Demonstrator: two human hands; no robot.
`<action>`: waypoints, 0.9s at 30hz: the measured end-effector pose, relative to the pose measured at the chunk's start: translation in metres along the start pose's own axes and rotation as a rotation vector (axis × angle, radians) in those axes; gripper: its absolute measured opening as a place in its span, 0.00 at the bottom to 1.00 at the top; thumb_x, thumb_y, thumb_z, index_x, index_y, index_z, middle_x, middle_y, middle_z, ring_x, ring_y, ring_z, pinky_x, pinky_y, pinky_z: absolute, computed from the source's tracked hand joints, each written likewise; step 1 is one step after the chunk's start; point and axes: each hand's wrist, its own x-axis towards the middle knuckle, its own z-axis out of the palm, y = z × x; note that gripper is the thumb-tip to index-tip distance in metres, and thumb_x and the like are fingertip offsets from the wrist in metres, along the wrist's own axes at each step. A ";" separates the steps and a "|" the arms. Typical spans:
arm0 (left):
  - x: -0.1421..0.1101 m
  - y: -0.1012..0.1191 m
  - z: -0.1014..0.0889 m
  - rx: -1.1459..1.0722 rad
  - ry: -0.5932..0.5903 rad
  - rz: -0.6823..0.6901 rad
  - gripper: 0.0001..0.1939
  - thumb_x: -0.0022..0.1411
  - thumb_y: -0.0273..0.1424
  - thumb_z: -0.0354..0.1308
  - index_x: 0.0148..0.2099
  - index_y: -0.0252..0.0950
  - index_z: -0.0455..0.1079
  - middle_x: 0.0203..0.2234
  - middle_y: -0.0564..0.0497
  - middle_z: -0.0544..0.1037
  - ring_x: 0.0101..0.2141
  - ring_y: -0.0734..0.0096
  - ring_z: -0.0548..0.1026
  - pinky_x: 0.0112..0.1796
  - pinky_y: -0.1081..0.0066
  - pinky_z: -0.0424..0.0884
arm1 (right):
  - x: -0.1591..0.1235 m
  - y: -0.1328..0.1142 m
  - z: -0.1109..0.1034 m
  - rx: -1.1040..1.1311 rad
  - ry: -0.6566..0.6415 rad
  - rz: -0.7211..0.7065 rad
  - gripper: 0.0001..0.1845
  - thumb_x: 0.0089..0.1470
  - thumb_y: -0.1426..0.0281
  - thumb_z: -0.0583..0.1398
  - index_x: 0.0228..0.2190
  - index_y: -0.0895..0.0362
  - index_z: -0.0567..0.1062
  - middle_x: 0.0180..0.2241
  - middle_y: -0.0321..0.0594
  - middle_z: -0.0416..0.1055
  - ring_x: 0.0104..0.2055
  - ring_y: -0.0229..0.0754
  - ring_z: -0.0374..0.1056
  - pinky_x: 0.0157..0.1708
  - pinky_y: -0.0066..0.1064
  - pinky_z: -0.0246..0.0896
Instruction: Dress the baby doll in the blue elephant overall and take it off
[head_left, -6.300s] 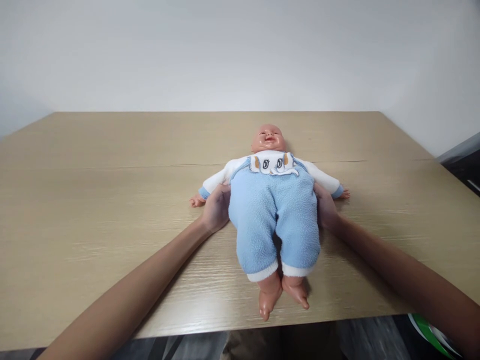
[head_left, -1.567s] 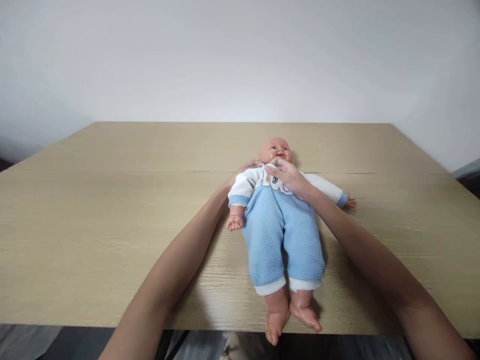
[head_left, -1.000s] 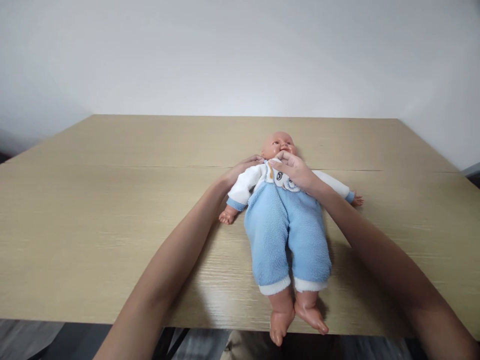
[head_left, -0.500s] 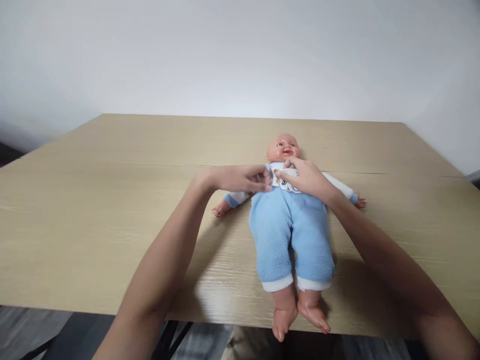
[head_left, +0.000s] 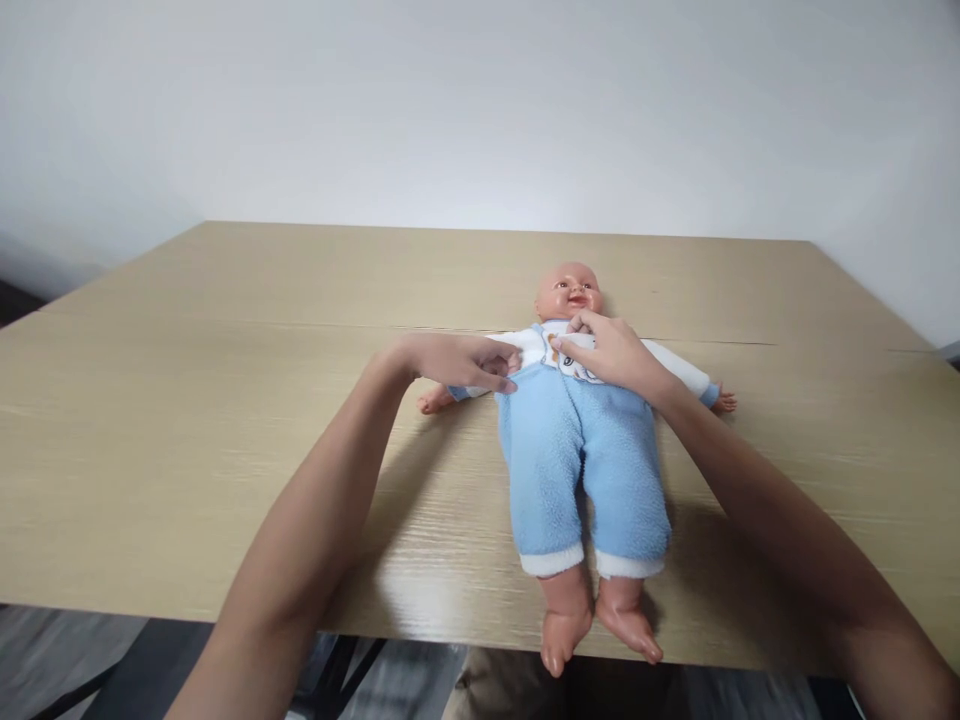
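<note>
A bald baby doll lies on its back, head toward the far side and arms spread. It wears fluffy light-blue trousers with white cuffs and a white printed top. My left hand is at the doll's side by the trouser waist, its fingers curled against the clothes; the fingertips are partly hidden. Across the chest, my right hand bends its thumb and fingers together on the printed front of the top, covering part of it.
The doll rests on a wide light wooden table, its feet close to the near edge. A seam runs across the tabletop behind the doll's shoulders. A pale wall stands behind. Below the near edge are a dark seat and my legs.
My left hand has moved left from the chest to the doll's side, baring more of the white sleeve. The doll's arm on that side has shifted slightly. My right hand stays on the chest.
</note>
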 end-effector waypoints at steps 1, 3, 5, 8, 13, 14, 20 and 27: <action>0.001 -0.001 0.001 -0.014 0.038 -0.001 0.27 0.61 0.56 0.71 0.40 0.42 0.65 0.22 0.57 0.67 0.22 0.68 0.64 0.29 0.66 0.61 | 0.000 0.000 0.000 0.007 -0.001 -0.004 0.16 0.63 0.53 0.66 0.37 0.52 0.76 0.36 0.40 0.81 0.36 0.48 0.72 0.41 0.37 0.60; 0.004 -0.004 0.001 -0.031 0.102 0.005 0.27 0.57 0.56 0.74 0.41 0.42 0.70 0.24 0.55 0.69 0.24 0.67 0.65 0.30 0.66 0.61 | 0.000 0.001 -0.001 0.021 -0.002 -0.015 0.16 0.64 0.52 0.66 0.37 0.51 0.76 0.38 0.41 0.82 0.37 0.49 0.73 0.43 0.38 0.62; 0.007 -0.008 0.001 -0.035 0.154 0.017 0.26 0.56 0.55 0.74 0.43 0.41 0.74 0.28 0.53 0.72 0.28 0.65 0.68 0.33 0.66 0.64 | -0.001 0.002 -0.002 0.026 0.004 -0.022 0.16 0.65 0.52 0.66 0.38 0.51 0.76 0.40 0.42 0.83 0.40 0.51 0.75 0.45 0.40 0.64; 0.009 -0.013 0.000 -0.011 0.246 0.017 0.24 0.58 0.52 0.71 0.47 0.41 0.77 0.34 0.50 0.79 0.36 0.61 0.75 0.37 0.67 0.70 | -0.003 0.006 -0.005 -0.019 0.060 -0.049 0.13 0.64 0.55 0.66 0.39 0.51 0.76 0.45 0.45 0.83 0.47 0.55 0.76 0.51 0.43 0.66; 0.008 -0.013 0.000 0.131 0.385 -0.033 0.16 0.64 0.44 0.66 0.49 0.41 0.77 0.43 0.47 0.84 0.42 0.58 0.79 0.41 0.66 0.72 | -0.036 0.037 -0.022 -0.113 0.202 -0.128 0.15 0.64 0.58 0.65 0.47 0.53 0.77 0.50 0.51 0.81 0.55 0.61 0.75 0.62 0.53 0.64; 0.007 -0.009 0.001 0.176 0.432 -0.033 0.14 0.67 0.43 0.64 0.49 0.41 0.77 0.45 0.47 0.84 0.43 0.57 0.79 0.42 0.66 0.71 | -0.049 0.049 -0.027 -0.131 0.221 -0.131 0.17 0.65 0.57 0.64 0.49 0.53 0.77 0.51 0.52 0.81 0.57 0.62 0.75 0.63 0.54 0.64; 0.026 0.041 0.029 0.346 0.674 0.271 0.15 0.79 0.43 0.54 0.52 0.38 0.73 0.51 0.42 0.81 0.54 0.52 0.77 0.59 0.57 0.71 | -0.136 0.126 -0.055 -0.208 0.245 -0.055 0.30 0.65 0.48 0.64 0.59 0.54 0.76 0.57 0.58 0.80 0.59 0.68 0.74 0.61 0.61 0.67; 0.122 0.080 0.068 0.604 0.653 0.264 0.17 0.77 0.38 0.60 0.58 0.31 0.74 0.56 0.33 0.81 0.60 0.41 0.73 0.64 0.46 0.65 | -0.148 0.146 -0.059 -0.085 0.268 0.035 0.27 0.60 0.48 0.67 0.52 0.51 0.79 0.53 0.57 0.82 0.55 0.67 0.78 0.58 0.61 0.72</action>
